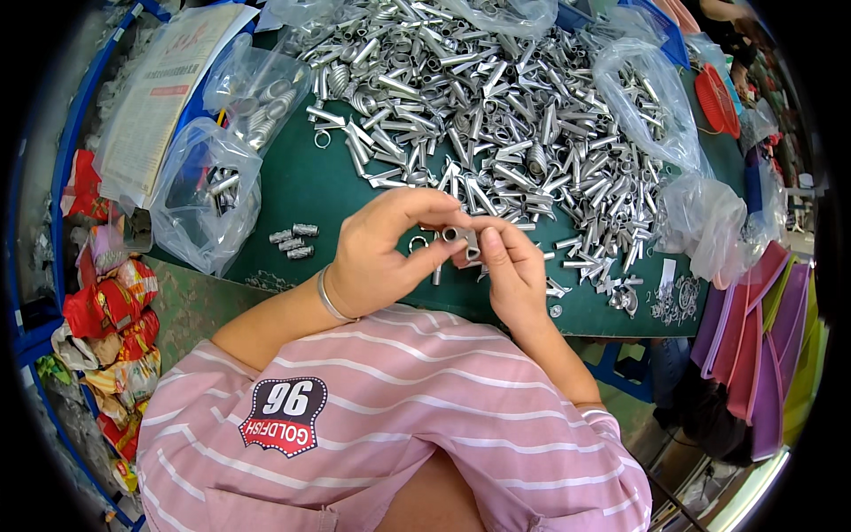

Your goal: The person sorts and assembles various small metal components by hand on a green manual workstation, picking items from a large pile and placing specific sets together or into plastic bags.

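Observation:
Just in front of my chest, at the table's near edge, my left hand point(381, 253) pinches a small silver metal tube fitting point(452, 235) between thumb and fingers. My right hand point(516, 273) grips the same piece from the other side, its thumb and forefinger closed on it. Part of the fitting is hidden by the fingertips. A metal ring point(417, 243) lies beside my left thumb. Three short, patterned metal cylinders point(297, 239) rest left of my left wrist. Beyond both hands spreads a big heap of silver tube fittings point(496, 115).
The dark green table point(332, 199) carries a plastic bag point(208, 195) with metal parts at left, near a newspaper point(164, 97). More clear bags point(700, 222) and thin metal rings point(675, 300) lie at right. A red basket point(716, 99) stands far right, above coloured strips point(749, 355).

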The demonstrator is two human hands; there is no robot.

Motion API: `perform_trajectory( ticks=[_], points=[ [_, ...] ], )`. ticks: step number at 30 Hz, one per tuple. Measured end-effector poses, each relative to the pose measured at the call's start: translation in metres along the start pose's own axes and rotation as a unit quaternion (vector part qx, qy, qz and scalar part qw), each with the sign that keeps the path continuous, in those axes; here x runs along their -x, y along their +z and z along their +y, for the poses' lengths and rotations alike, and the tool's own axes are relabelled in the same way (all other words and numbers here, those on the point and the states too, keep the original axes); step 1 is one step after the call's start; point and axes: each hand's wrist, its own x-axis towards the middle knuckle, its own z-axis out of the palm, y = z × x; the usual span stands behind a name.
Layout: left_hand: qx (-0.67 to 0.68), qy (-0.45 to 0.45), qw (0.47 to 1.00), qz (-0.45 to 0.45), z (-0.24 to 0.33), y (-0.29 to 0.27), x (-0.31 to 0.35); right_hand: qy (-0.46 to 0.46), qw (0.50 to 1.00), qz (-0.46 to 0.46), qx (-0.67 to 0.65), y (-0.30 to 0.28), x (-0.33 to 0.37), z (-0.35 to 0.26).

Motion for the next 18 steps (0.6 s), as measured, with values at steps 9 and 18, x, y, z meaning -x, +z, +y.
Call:
perform_trajectory(
  ticks=[9,18],
  points=[
    [-0.057,0.092,0.993,-0.048,0.007,-0.002,-0.007,-0.023,0.993,-0.029,-0.109,0.0,0.0,0.008],
    [-0.036,-0.055,0.992,-0.11,-0.001,0.0,0.001,-0.174,0.981,0.067,0.053,-0.002,-0.001,-0.001]
  ],
)
